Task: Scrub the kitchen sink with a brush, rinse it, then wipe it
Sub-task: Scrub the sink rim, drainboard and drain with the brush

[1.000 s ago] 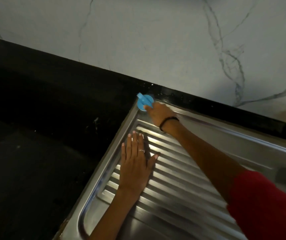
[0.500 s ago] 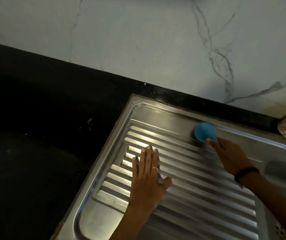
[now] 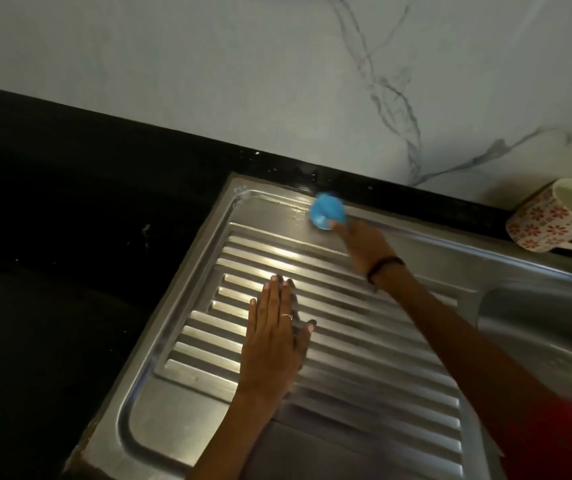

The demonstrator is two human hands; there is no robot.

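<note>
Sink (image 3: 187, 420), stainless steel, ribbed drainboard at centre, basin at right edge; set in black tabletop (image 3: 70, 237) under white marble wall (image 3: 243, 81). Brush (image 3: 327, 212), blue, round, on the flat strip at the drainboard's far edge; right hand (image 3: 364, 242) grips it, fingers curled round its near side, dark band at wrist, red sleeve (image 3: 561, 441) lower right. Left hand (image 3: 272, 337) flat on the ribs, fingers straight and released, ring on one finger. Mug (image 3: 554, 216), red floral pattern, lying tilted on the tabletop by the wall, far right.
</note>
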